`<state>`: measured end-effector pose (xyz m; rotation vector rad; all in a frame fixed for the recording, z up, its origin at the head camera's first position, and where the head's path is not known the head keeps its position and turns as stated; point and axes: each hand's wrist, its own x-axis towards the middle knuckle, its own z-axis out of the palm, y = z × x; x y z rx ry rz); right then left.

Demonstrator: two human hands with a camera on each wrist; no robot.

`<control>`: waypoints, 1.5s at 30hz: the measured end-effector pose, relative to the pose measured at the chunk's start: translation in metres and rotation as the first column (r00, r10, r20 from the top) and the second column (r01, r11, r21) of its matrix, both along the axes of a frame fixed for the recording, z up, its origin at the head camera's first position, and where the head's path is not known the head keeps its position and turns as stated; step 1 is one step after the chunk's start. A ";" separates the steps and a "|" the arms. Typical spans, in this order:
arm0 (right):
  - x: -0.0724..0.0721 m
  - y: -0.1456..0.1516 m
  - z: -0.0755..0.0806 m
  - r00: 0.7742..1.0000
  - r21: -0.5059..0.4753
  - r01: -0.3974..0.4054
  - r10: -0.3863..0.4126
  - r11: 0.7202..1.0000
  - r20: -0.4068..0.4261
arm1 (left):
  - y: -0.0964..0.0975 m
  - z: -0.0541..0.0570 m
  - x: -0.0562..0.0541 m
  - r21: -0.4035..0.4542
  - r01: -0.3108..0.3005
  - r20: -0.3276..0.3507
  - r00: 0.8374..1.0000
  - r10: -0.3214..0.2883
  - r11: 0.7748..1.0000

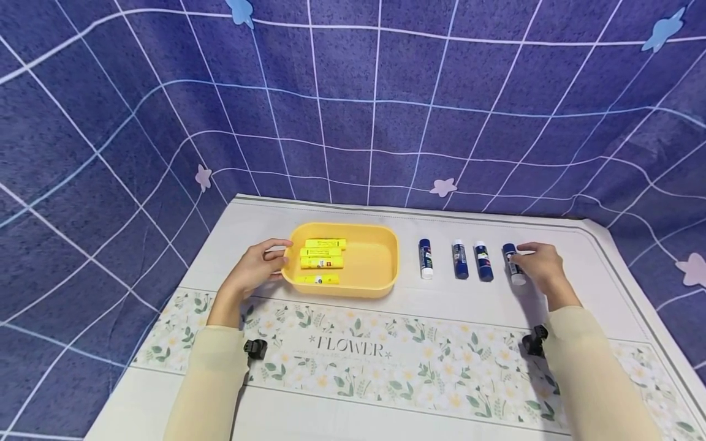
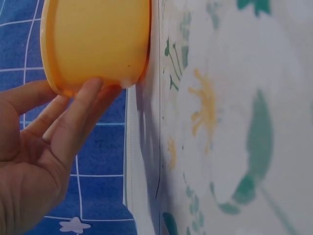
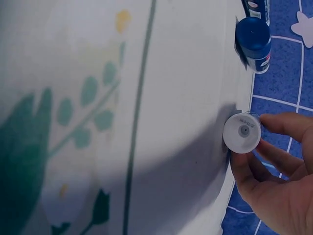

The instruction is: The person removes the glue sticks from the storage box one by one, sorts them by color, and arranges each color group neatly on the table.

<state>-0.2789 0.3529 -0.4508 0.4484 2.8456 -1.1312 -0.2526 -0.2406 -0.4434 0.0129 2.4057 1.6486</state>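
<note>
Pinching glue stick [image 3: 238, 136], holding yellow tray [image 1: 366, 264]

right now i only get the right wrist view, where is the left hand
Observer: The left hand touches the left end of a yellow tray.
Operator: anything in that tray
Observer: Yes, four yellow tubes lie in it.
Operator: and how many tubes between the tray and the held tube
Observer: Three blue-and-white tubes, spaced apart on the table.
</note>
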 end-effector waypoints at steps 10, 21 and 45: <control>-0.003 -0.005 0.012 0.999 0.036 -0.004 0.006 0.999 -0.048 | -0.001 0.003 0.001 -0.001 -0.018 0.006 1.000 0.018 1.000; -0.012 -0.085 0.058 0.913 -0.139 -0.315 0.260 0.939 -0.314 | -0.005 0.006 0.002 0.002 -0.024 0.001 1.000 0.024 1.000; -0.015 -0.290 0.038 0.706 -0.453 -0.682 0.679 0.574 -0.202 | 0.003 -0.004 -0.001 0.009 -0.032 -0.005 0.999 0.032 0.999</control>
